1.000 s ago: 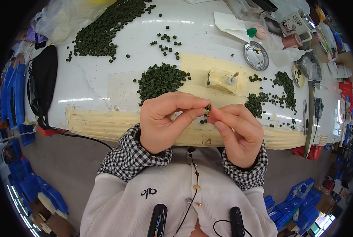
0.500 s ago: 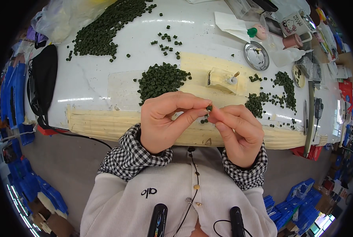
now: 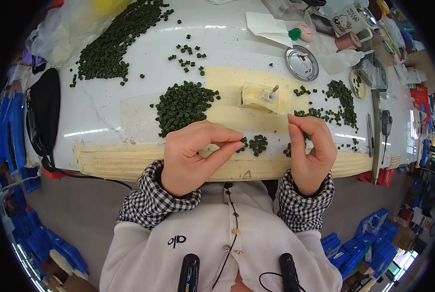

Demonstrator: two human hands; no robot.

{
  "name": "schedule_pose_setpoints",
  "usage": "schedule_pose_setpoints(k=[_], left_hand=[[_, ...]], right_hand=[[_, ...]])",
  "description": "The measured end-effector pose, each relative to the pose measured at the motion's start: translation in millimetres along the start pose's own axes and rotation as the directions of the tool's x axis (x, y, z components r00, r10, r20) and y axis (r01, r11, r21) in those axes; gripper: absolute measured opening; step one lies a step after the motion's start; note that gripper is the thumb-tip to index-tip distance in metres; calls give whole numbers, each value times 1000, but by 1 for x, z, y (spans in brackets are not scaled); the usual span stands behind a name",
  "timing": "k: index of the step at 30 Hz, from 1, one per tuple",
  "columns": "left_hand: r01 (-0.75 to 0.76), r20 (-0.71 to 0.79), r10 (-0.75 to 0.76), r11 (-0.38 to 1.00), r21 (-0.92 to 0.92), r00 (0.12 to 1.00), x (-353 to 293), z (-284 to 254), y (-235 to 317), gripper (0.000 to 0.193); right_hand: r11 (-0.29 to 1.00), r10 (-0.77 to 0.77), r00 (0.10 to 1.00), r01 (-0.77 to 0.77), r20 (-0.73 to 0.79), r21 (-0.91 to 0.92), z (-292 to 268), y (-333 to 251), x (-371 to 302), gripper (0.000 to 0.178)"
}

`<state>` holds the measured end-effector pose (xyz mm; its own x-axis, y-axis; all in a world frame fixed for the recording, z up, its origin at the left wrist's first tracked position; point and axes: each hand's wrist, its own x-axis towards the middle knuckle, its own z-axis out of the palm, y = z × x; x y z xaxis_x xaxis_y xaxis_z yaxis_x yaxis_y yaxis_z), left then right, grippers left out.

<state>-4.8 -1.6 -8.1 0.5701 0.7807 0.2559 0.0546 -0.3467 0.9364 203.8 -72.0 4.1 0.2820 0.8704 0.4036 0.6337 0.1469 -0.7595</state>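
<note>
My left hand (image 3: 195, 155) is pinched, thumb against forefinger, with a small dark green ring-like part (image 3: 244, 140) at the fingertips; loose parts lying just behind make its outline hard to separate. Apart from it to the right, my right hand (image 3: 311, 153) is raised with thumb and forefinger drawn close; whatever is between them is too small to make out. Between the hands lies a small cluster of green parts (image 3: 258, 144). A larger heap of them (image 3: 184, 107) is just beyond my left hand. Past the hands stands a tape-wrapped block (image 3: 256, 99) with a white tube and a thin peg.
More green parts (image 3: 341, 100) lie at the right, and a long pile (image 3: 108, 51) beside a plastic bag (image 3: 64, 36) at the far left. A round metal lid (image 3: 301, 63), a mug (image 3: 350, 20), tweezers (image 3: 370, 134) and a black cloth (image 3: 45, 114) are on the white table (image 3: 227, 41).
My hands were together at a small green part and have moved apart. The right went right and a little up, the left slightly left and down. The view has shifted a little.
</note>
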Motion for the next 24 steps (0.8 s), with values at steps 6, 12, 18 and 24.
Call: schedule_pose_setpoints(k=[6, 12, 18, 24], left_hand=[[49, -76, -64, 981, -187, 995, -2, 5, -3, 17], [-22, -151, -4, 985, -171, 989, 0, 4, -1, 18], [-68, -153, 45, 987, -148, 987, 1, 3, -3, 20], [-52, -137, 32, 988, -148, 990, 0, 3, -3, 21]], right_hand=[[993, -86, 992, 77, 96, 91, 1, -11, -4, 18], [954, -110, 972, 44, 210, 297, 23, -24, -15, 36], [945, -99, 974, 27, 204, 327, 27, -24, -18, 37], [957, -107, 969, 41, 221, 287, 26, -26, -18, 37]])
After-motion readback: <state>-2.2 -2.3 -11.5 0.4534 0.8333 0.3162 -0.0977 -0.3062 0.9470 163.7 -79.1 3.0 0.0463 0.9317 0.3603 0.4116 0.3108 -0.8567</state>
